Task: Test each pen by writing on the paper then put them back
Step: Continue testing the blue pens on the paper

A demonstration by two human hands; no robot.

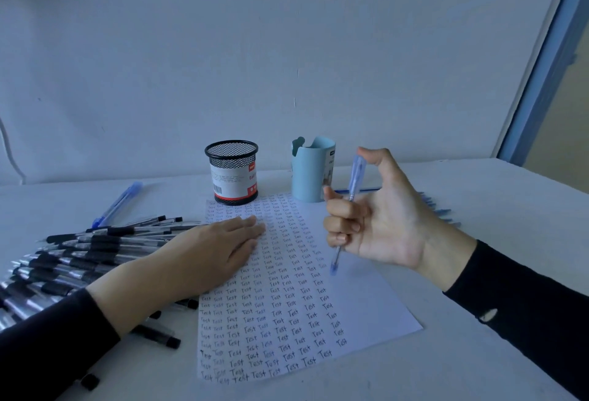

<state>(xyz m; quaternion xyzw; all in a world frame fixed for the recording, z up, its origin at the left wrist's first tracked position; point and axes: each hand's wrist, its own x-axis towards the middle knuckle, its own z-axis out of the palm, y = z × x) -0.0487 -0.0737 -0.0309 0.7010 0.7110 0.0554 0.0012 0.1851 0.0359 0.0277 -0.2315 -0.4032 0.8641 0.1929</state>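
A white sheet of paper (360, 298) lies on the table, covered with rows of the handwritten word "Test". My left hand (210, 254) rests flat on the sheet's left side, fingers together, holding nothing. My right hand (376, 215) hovers above the sheet's right part, palm turned toward me, gripping a clear blue pen (355, 177) almost upright, tip end down over the paper. A heap of black-grip pens (79, 260) lies at the left, partly under my left forearm.
A black mesh pen cup (232, 172) and a light blue pen holder (312, 171) stand behind the paper. A single blue pen (118, 204) lies at the far left. More blue pens (439, 209) lie behind my right hand. The wall is close behind the table.
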